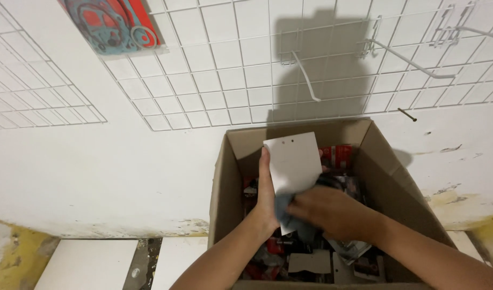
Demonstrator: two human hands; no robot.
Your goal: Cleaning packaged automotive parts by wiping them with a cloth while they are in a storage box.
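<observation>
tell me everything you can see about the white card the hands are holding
The white card is a flat, blank rectangle, seemingly card or thin board, with two small holes near its top edge. It stands nearly upright, tilted a little, over the open box. The left hand grips its left edge; the right hand presses a grey cloth against its lower part, hiding the bottom corner.

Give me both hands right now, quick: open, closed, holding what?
Left hand: closed on the edge of the white card, over the cardboard box.
Right hand: closed on a grey cloth against the card.
</observation>
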